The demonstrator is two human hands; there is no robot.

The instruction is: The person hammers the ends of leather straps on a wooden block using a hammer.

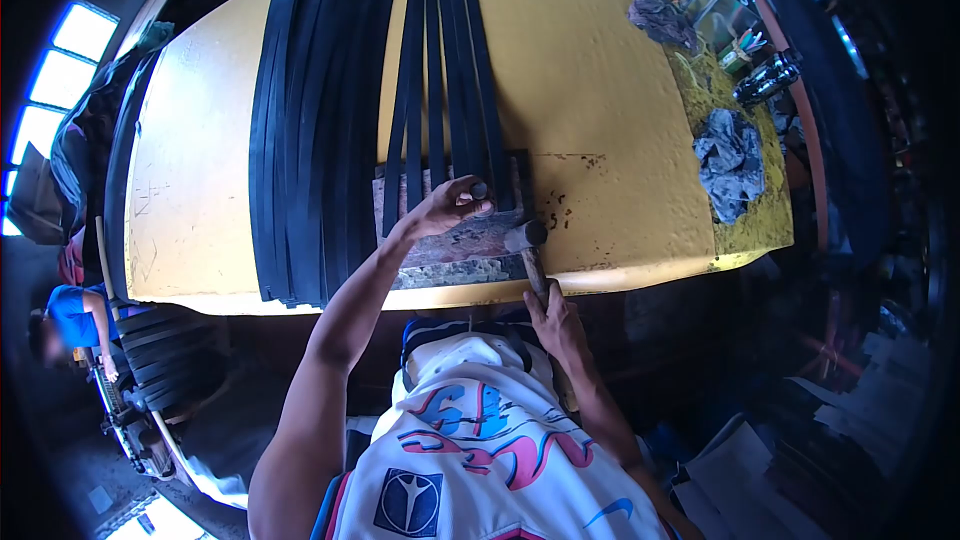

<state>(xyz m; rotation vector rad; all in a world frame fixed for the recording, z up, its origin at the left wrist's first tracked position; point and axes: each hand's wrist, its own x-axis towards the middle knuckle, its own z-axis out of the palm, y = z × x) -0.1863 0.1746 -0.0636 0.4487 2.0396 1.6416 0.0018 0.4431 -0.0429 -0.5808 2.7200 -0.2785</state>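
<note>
I have the left hand's (450, 208) fingers pinching a round-topped tool (479, 191) above black straps (413, 172), near the tabletop's (610, 120) front edge; the right hand's (558, 325) fingers wrap the hammer (534, 258), probably head-heavy, best gripped low. Straps look limp.

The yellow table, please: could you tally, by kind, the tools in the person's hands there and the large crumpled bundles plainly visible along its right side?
Hammer, in the right hand: 1
Punch-like tool, in the left hand: 1
Crumpled bundles: 2
Total: 4
</note>
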